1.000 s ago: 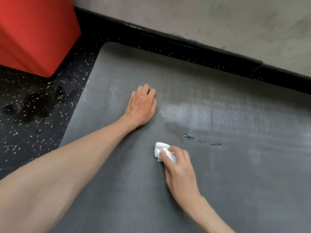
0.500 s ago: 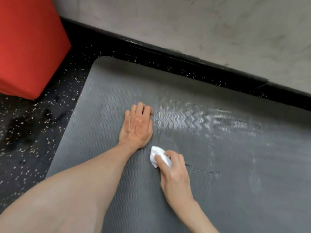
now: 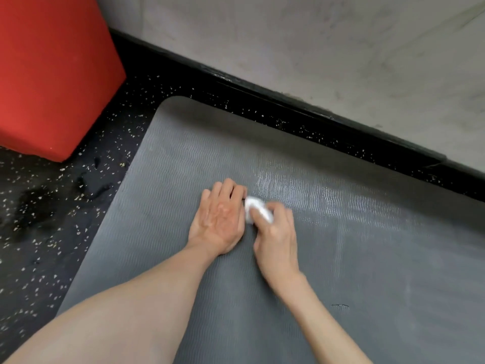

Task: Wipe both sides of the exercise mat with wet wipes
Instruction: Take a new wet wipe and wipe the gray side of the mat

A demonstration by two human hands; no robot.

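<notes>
Moved: right hand [image 3: 275, 232] slid the wet wipe [image 3: 256, 208] up-left, now just beside the left hand [image 3: 217, 222].
Right: fingers curled over the wadded wipe, pressing it down.
Left: flat, fingers extended, bracing the exercise mat [image 3: 367, 258].
Mat: flat on the speckled floor [image 3: 39, 206] along the wall; wet sheen right of the wipe.
Handling: probably light, floppy, with a grippy ribbed surface; lift by the near-left edge or corner to flip.
</notes>
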